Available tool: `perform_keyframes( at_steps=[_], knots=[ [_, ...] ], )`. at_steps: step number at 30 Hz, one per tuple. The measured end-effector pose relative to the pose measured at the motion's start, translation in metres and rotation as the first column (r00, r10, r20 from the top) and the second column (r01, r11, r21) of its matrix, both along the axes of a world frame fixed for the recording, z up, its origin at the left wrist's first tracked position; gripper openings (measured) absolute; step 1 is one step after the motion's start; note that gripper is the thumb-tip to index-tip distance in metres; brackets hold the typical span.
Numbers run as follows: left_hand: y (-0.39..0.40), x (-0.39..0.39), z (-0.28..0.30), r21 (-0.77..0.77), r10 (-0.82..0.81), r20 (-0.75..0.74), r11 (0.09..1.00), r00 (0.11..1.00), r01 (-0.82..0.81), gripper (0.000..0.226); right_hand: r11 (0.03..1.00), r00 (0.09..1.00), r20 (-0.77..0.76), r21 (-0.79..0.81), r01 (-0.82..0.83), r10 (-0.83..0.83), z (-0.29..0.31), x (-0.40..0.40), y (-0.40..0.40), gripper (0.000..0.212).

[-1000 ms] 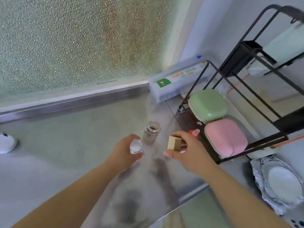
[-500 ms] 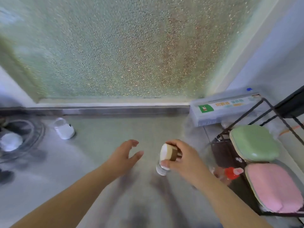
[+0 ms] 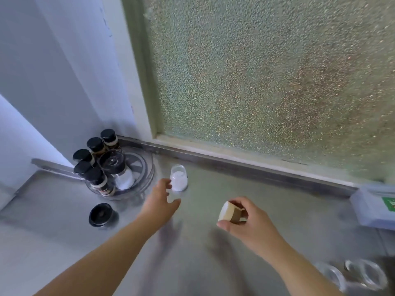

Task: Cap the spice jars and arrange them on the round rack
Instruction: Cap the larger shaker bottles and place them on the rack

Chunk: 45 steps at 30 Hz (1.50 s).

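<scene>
A small uncapped glass jar [image 3: 179, 177] with white powder stands on the steel counter, just right of the round rack [image 3: 143, 167]. My left hand [image 3: 160, 200] is open with spread fingers, its fingertips right beside the jar. My right hand [image 3: 245, 218] pinches a wooden cap [image 3: 229, 212] in the air to the right. The rack in the corner holds several black-capped spice jars [image 3: 95, 146] and a larger jar of white powder [image 3: 121, 176]. A loose black lid [image 3: 100, 214] lies in front of the rack.
Two open glass jars [image 3: 361, 274] stand blurred at the lower right. A pale blue box [image 3: 376, 208] sits at the right edge under the frosted window [image 3: 267, 82]. A raised steel ledge [image 3: 245, 167] runs along the back of the counter.
The view has swung left, bringing the rack into sight. My left hand has moved to the powder jar. My right hand still holds the wooden cap, now away from the jar it hovered over.
</scene>
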<state>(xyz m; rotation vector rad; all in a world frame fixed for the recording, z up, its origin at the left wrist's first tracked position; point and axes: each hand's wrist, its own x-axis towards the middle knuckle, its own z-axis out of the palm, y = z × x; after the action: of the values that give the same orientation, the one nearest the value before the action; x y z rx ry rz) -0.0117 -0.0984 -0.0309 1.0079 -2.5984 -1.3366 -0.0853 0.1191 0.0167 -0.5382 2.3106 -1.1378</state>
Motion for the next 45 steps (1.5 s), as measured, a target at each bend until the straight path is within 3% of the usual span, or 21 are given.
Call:
perform_keyframes(
  at_steps=[3, 7, 12, 16, 21, 27, 32, 39, 42, 45],
  knots=[
    [-0.025, -0.03, -0.017, 0.01, 0.059, 0.014, 0.998, 0.998, -0.059, 0.066, 0.999, 1.0, 0.018, 0.025, 0.019, -0.02, 0.002, -0.005, -0.01, 0.041],
    [-0.036, -0.056, -0.046, 0.037, 0.005, 0.097, 0.999, 0.995, -0.009, 0.068, 0.997, 0.999, 0.028, 0.068, 0.037, -0.039, 0.0, -0.007, -0.017, 0.044],
    [-0.045, -0.067, -0.062, 0.209, 0.043, -0.033, 0.977, 0.999, -0.035, 0.062, 0.994, 0.996, 0.046, 0.08, 0.076, -0.08, -0.003, -0.009, -0.019, 0.046],
    [-0.034, -0.058, -0.043, 0.206, -0.073, -0.117, 0.974, 0.99, 0.096, 0.062, 0.996, 0.996, 0.023, 0.026, 0.088, -0.089, 0.011, -0.013, -0.023, 0.044],
    [-0.008, -0.027, 0.02, 0.071, -0.272, -0.25, 0.952, 0.929, 0.297, 0.066, 0.999, 0.992, -0.121, -0.005, -0.036, 0.035, 0.049, -0.024, -0.028, 0.053],
    [0.018, 0.001, 0.088, -0.119, -0.461, -0.229, 0.888, 0.858, 0.445, 0.062, 0.943, 0.887, -0.321, 0.143, -0.3, 0.331, 0.108, -0.02, -0.026, 0.054],
    [0.039, 0.022, 0.123, -0.214, -0.428, -0.266, 0.9, 0.864, 0.381, 0.067, 0.894, 0.833, -0.324, 0.158, -0.42, 0.449, 0.141, -0.005, -0.01, 0.051],
    [0.069, 0.049, 0.149, -0.306, -0.389, -0.38, 0.909, 0.839, 0.283, 0.061, 0.909, 0.854, -0.33, 0.032, -0.416, 0.403, 0.156, 0.019, 0.01, 0.047],
    [0.078, 0.058, 0.154, -0.441, -0.421, -0.374, 0.864, 0.826, 0.241, 0.058, 0.912, 0.877, -0.276, -0.009, -0.411, 0.392, 0.157, 0.025, 0.015, 0.046],
    [0.084, 0.064, 0.16, -0.646, -0.466, -0.352, 0.748, 0.812, 0.149, 0.055, 0.919, 0.888, -0.26, -0.008, -0.394, 0.379, 0.158, 0.029, 0.019, 0.033]
  ],
)
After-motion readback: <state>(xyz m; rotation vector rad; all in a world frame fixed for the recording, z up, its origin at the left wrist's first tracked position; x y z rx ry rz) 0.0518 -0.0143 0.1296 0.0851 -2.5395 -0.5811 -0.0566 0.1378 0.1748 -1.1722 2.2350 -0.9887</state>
